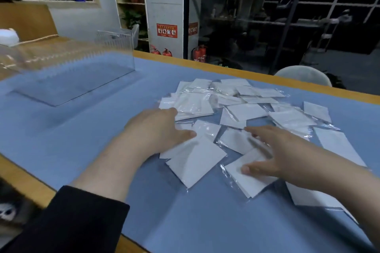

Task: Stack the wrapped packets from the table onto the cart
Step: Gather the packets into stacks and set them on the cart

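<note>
Several white packets in clear wrap (pixel 236 107) lie scattered in a loose pile on the blue table mat (pixel 82 133). My left hand (pixel 158 127) rests flat on the pile's near left edge, its thumb on a packet (pixel 197 160). My right hand (pixel 277 154) lies spread on the packets at the near right, with the thumb pressing one packet (pixel 246 183) and the fingers blurred. Neither hand grips anything. No cart is in view.
A clear plastic tray (pixel 78 72) with a tall transparent wall stands at the back left of the table. The wooden table edge (pixel 267 76) runs along the far side, with a pale chair back (pixel 304 76) behind it. Fire extinguishers stand by a pillar.
</note>
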A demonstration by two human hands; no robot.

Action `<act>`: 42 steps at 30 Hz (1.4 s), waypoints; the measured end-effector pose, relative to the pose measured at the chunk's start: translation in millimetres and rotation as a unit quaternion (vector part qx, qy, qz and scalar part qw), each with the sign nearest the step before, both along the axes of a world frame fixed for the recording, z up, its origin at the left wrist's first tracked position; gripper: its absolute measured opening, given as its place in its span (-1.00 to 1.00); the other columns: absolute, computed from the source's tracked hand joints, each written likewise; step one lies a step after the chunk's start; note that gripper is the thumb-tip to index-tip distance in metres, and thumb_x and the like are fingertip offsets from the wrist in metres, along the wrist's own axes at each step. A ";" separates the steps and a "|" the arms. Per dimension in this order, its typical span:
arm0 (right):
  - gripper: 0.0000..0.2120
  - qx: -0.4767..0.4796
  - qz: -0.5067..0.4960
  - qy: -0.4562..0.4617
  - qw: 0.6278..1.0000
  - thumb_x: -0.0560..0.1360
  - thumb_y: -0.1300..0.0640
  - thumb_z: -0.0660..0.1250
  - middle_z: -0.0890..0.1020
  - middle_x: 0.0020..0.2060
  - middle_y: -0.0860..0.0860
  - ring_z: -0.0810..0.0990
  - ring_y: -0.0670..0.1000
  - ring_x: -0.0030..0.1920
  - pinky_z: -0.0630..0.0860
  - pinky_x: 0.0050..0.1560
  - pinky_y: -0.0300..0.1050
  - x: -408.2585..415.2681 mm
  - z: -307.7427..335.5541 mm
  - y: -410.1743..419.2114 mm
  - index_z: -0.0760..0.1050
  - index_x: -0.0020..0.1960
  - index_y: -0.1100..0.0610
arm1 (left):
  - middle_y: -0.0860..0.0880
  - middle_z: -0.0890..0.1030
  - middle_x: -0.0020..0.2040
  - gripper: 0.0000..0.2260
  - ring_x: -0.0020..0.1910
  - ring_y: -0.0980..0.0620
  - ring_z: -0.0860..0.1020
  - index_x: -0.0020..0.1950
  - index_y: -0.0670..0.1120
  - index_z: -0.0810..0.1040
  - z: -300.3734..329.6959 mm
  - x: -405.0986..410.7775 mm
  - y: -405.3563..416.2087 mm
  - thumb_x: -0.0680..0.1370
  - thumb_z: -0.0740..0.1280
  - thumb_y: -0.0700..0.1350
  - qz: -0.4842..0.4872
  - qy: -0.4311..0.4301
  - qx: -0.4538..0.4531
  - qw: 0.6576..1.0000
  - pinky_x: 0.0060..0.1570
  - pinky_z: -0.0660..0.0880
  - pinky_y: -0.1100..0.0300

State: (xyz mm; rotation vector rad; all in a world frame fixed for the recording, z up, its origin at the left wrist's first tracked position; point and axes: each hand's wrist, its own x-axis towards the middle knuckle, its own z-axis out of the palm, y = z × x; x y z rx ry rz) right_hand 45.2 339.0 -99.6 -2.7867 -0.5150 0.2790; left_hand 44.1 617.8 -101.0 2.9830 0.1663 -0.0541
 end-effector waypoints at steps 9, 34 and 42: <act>-0.11 0.010 -0.005 0.013 1.000 0.30 -0.40 0.46 0.36 0.26 -0.27 0.39 -0.16 0.25 0.35 0.19 -0.18 -1.8 5.7 -3.8 0.18 0.52 -0.26 | 0.04 0.45 0.43 -0.25 0.40 0.01 0.41 0.58 0.17 0.25 -6.4 -7.1 -20.2 0.46 0.41 0.34 -0.067 -0.014 -0.120 0.990 0.22 0.42 0.12; -0.43 0.241 0.017 -0.227 0.943 0.48 0.16 0.50 0.55 0.06 -0.26 0.54 -0.14 0.08 0.40 0.08 -0.37 -53.1 12.1 -90.2 0.41 0.34 -0.29 | -0.02 0.48 -0.38 -0.45 -0.35 0.07 0.42 -0.26 -0.24 0.53 17.5 -30.8 -168.7 0.63 0.24 0.23 -0.097 -0.202 -0.541 0.810 -0.29 0.35 0.22; -0.75 0.262 -0.039 -0.203 0.943 0.51 0.13 0.44 0.59 -0.12 -0.42 0.53 -0.30 -0.08 0.36 -0.12 -0.42 -54.1 -9.2 -104.1 0.54 -0.06 -0.24 | 0.00 0.70 -0.09 -0.69 -0.09 0.11 0.64 0.02 0.02 0.64 -4.3 -36.7 -180.8 0.63 0.26 0.22 -0.167 -0.153 -0.551 0.803 -0.04 0.49 0.24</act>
